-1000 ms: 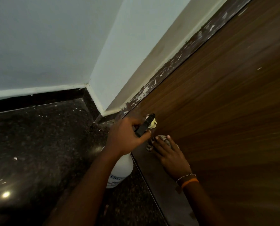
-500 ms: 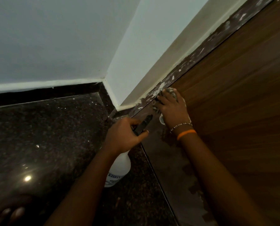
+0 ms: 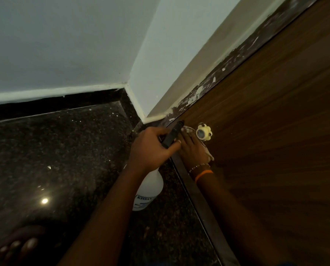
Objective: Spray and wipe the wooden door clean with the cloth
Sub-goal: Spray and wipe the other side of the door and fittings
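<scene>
The brown wooden door fills the right side of the view, seen near its bottom edge. My left hand grips the black trigger head of a white spray bottle that hangs below my wrist. My right hand presses a pale cloth flat against the door's lower corner, fingers spread over it. Most of the cloth is hidden under the hand. A small cream round door stopper sits on the door just above my right fingers.
The dark speckled granite floor lies to the left, with a light reflection on it. White walls meet in a corner above. The paint-flecked door frame runs along the door. My bare toes show at the bottom left.
My right hand with the cloth slid back down the door from near the frame to the lower corner. The door stopper is uncovered again. My left hand kept hold of the bottle.
</scene>
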{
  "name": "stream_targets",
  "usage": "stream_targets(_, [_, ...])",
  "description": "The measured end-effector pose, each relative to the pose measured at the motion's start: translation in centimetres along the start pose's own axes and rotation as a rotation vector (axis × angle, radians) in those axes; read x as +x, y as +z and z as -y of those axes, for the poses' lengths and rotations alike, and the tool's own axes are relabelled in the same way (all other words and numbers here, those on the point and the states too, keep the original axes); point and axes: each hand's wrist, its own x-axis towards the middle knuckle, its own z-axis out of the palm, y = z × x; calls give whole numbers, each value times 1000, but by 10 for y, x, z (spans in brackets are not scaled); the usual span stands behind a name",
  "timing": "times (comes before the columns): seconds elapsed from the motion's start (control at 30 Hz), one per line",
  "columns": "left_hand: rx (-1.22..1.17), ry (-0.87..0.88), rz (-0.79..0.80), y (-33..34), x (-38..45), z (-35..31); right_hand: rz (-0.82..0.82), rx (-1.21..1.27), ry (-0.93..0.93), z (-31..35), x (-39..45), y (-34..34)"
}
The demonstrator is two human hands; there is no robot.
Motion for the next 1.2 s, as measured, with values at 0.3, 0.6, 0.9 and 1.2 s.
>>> stream_targets(0.3, [10,-2,11,-5,-4,0,-179,63,168,17,-98,72])
stream_targets(0.6, [43,-4,48,-3,-12,-3,-239,-269,-147,-12,5,9])
stream_targets(0.9, [53,-17,63,-3,-18,-1,-393,-74,-88,-42,-78,37])
stream_targets(1.2, [49,-14,66,6,-20,-11,-606,138,231,-78,-66,-13])
